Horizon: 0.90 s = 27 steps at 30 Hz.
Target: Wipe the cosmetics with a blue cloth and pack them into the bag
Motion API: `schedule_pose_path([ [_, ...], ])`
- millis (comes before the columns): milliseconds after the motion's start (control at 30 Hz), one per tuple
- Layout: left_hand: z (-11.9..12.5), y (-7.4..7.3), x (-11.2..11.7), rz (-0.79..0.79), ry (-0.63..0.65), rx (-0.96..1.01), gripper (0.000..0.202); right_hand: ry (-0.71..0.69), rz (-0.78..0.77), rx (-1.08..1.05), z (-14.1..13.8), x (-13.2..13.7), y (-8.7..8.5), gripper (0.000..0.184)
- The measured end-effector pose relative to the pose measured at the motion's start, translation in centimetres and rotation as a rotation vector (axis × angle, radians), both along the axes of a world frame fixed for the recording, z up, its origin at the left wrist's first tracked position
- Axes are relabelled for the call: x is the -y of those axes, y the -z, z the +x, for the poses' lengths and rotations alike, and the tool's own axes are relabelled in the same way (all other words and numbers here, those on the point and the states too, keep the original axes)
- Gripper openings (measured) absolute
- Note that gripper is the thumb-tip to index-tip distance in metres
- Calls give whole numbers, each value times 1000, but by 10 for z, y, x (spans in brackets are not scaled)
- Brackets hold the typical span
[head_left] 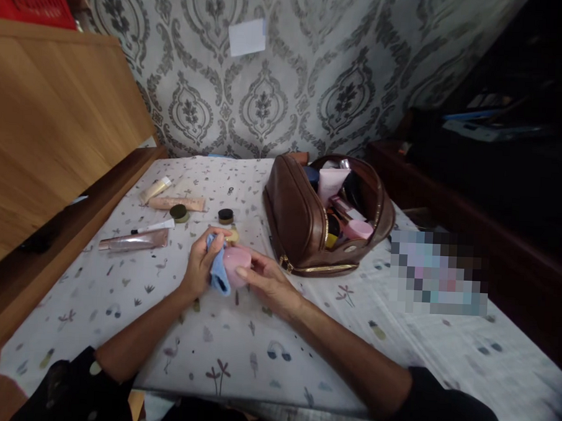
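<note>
Dark sleeves nearest, bottom edge; forearms reach over the cloth-covered worktop. Pink jar is held up mid-worktop, between both hands. Right hand: fingers clamped on the jar's right side. Left hand: fingers closed on blue cloth, which is pressed to the jar's left side. Small cream item just behind, partly hidden by the hands.

Brown bag right of and beyond the hands, unzipped, packed: pale pink tube upright, pink round container near the front, yellow item beside it, dark items too jumbled to identify. Bag blocks the far-right worktop.

Black-lidded jar beyond the hands, green-lidded jar left of it. Further left, tubes lying flat: peach, cream, rose, white. Wooden cabinet bounds the left, red basket on top, contents unclear. Pixelated patch on the right, unreadable.
</note>
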<state>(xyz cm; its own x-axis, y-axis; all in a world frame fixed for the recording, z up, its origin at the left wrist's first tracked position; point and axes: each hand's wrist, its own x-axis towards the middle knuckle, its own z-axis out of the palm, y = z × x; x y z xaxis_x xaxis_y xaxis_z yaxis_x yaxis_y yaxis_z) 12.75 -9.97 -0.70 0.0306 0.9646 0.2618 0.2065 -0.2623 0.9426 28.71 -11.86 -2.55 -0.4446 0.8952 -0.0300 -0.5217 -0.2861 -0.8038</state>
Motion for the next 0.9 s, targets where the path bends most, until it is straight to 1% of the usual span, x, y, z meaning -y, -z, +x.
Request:
schedule_pose_path([
  [67, -1, -1, -1, -48, -9, 54, 42, -11, -41, -41, 0, 0, 0, 64],
  [133, -1, -2, -2, -57, -22, 55, 45, -13, -78, -83, 1, -1, 1, 56],
  [200, -1, -2, -2, -19, -7, 0, 49, 8, -101, -117, 0, -3, 4, 46],
  [267, -1, 0, -2, 43, 29, -66, 50, 23, -107, -136, 0, -5, 6, 41],
  [333, -1, 2, -2, 95, 47, -113, 47, 22, -107, -142, -1, -7, 6, 42],
  [400, -1, 4, -2, 124, 38, -133, 45, 8, -94, -136, -2, -7, 5, 44],
  [467, 0, 4, -1, 142, 21, -149, 44, -5, -46, -109, -2, -6, 4, 45],
  [533, 0, 4, 1, 150, 6, -162, 43, -6, 22, -54, -2, -4, 4, 50],
  [600, 1, 2, 2, 148, -5, -163, 43, 1, 75, 25, -1, -3, 5, 59],
  [700, 0, -1, 4, 129, -14, -134, 44, 2, 92, 139, 0, -4, 8, 73],
  [767, -1, -5, 5, 104, -28, -107, 43, -3, 119, 168, 1, -5, 9, 85],
  [833, -1, -10, 6, 63, -49, -76, 41, -2, 210, 198, 2, -5, 8, 95],
  [900, 0, -16, 6, 31, -76, -36, 41, 14, 328, 265, 4, -5, 2, 96],
])
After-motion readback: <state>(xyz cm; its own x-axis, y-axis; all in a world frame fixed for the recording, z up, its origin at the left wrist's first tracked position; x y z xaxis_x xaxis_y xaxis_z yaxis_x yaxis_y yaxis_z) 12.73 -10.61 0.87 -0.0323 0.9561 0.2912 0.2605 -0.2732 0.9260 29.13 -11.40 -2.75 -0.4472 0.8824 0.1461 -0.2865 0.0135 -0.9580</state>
